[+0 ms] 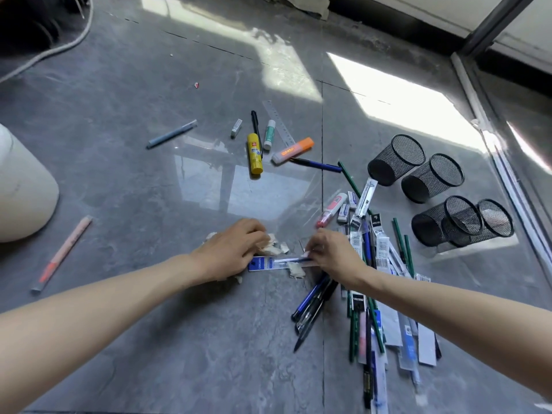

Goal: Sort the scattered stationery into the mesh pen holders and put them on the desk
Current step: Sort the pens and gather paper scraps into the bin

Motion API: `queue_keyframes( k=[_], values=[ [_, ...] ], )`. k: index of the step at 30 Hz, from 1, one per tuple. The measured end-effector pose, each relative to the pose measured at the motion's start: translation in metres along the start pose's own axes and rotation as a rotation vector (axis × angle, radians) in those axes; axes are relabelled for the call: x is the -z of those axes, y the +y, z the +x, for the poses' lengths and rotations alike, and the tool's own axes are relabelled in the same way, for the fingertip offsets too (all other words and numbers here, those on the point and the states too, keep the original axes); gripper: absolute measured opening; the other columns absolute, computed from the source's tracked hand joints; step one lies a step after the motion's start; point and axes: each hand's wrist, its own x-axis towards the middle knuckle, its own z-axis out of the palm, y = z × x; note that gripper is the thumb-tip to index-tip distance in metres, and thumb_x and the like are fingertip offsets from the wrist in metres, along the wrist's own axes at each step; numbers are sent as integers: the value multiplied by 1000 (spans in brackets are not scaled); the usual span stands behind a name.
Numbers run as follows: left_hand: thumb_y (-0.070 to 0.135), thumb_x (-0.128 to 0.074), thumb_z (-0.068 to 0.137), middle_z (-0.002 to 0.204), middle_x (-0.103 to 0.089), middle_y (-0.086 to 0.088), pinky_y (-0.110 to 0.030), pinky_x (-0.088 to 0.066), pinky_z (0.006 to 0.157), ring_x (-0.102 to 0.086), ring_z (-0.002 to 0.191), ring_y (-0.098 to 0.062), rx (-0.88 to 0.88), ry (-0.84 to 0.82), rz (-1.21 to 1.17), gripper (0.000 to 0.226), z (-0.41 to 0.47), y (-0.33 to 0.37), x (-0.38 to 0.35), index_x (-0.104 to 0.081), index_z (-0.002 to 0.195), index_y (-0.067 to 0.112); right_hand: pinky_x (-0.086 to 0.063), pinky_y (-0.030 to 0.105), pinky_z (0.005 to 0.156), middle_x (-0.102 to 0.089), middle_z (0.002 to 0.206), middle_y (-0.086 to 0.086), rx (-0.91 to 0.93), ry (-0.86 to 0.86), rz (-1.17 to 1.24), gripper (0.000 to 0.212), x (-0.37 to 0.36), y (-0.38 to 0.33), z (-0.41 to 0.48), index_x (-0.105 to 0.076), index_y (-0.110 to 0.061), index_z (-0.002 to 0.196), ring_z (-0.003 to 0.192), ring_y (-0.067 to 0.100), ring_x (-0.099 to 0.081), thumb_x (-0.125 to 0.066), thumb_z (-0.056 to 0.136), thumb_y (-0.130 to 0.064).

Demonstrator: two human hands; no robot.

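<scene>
Floor-level, grey glossy tile floor (149, 339). Landmark: blue-carded clear pen package (270, 262), lying flat between both hands.

- Left hand (236, 251): on the package's blue end, fingers bent down, gripping it. Crumpled pale paper scraps (273, 248) lie under and just beyond the fingertips.
- Right hand (331, 255): fingers curled, pinching the package's other end.
- Right of the package and running toward the viewer: heap of carded refills and green pencils (380, 264). It passes beneath the right forearm.
- Near side of the package, just right: bundle of blue and black pens (312, 306).
- Well right of the package, beyond the heap: four black wire-mesh pen holders (395, 159), all on their sides (two of them overlap; whether they are nested I cannot tell).
- Beyond the package: yellow glue stick (254, 153), orange highlighter (294, 150), white-and-green glue stick (269, 134), clear plastic ruler (279, 124), black pen (256, 130), small white eraser (236, 127), dark blue pen (316, 164).
- Beyond and left of the package: grey-blue pen (171, 134), alone.
- Far left of the package: peach-coloured pen (61, 253), near a white rounded container (24, 186).
</scene>
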Motion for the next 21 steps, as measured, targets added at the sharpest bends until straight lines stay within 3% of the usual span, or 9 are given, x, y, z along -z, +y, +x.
queue_keyframes(
  k=[3, 5, 8, 10, 13, 15, 18, 21],
  values=[
    [3, -47, 88, 129, -47, -2, -40, -45, 92, -41, 122, -18, 57, -20, 8, 33, -7, -10, 7, -59, 117, 11, -41, 4, 59, -61, 75, 1, -72, 97, 133, 6, 9, -16, 7, -71, 2, 84, 62, -4, -53, -67, 80, 3],
    [13, -40, 88, 130, -46, 0, -37, -45, 93, -39, 123, -14, 107, -40, 0, 33, -11, -14, 12, -60, 114, 11, -37, 0, 57, -60, 73, -4, -66, 62, 178, 6, 9, -29, 9, -71, 2, 86, 59, -9, -53, -67, 81, 2],
    [39, -24, 77, 128, -48, 0, -39, -44, 95, -40, 122, -11, 138, -20, -17, 55, -16, -15, 17, -62, 104, 11, -42, 6, 63, -61, 89, 2, 11, -89, 87, 5, -5, -39, 3, -68, -2, 86, 74, 2, -54, -64, 84, -2],
    [44, -27, 80, 133, -48, -2, -40, -44, 98, -41, 124, -14, 116, 31, 24, 56, -16, -14, 16, -61, 111, 13, -48, 19, 73, -55, 103, 5, 47, -113, -8, 6, -19, -31, -3, -65, -9, 84, 85, 14, -54, -63, 83, -3],
    [40, -31, 92, 148, -36, -2, -36, -28, 112, -31, 136, -20, 36, 9, 149, 52, -5, -1, 9, -43, 139, 21, -49, 39, 68, -43, 98, -4, 63, -55, -47, 20, -34, -15, -17, -53, -19, 76, 77, 18, -53, -58, 78, 0],
    [30, -35, 99, 155, -23, 0, -35, -15, 115, -18, 142, -19, -34, -60, 235, 49, 6, 10, 4, -28, 147, 26, -48, 32, 64, -42, 89, -12, 103, -35, -45, 24, -36, -12, -21, -51, -21, 72, 73, 11, -52, -55, 73, 3],
    [17, -37, 95, 157, -14, 1, -39, -15, 112, -11, 143, -19, -126, -198, 373, 55, 18, 25, -1, -23, 147, 27, -35, 8, 65, -41, 81, -24, 113, -32, -24, 25, -34, -15, -23, -51, -23, 74, 75, -4, -46, -58, 74, 1],
    [17, -39, 93, 151, -32, -1, -37, -26, 107, -29, 137, -21, -157, -170, 335, 45, 19, 17, -3, -41, 138, 20, -31, 16, 63, -45, 78, -17, 84, -24, -52, 12, -39, -15, -20, -55, -18, 79, 77, 8, -47, -60, 81, -6]
  ],
)
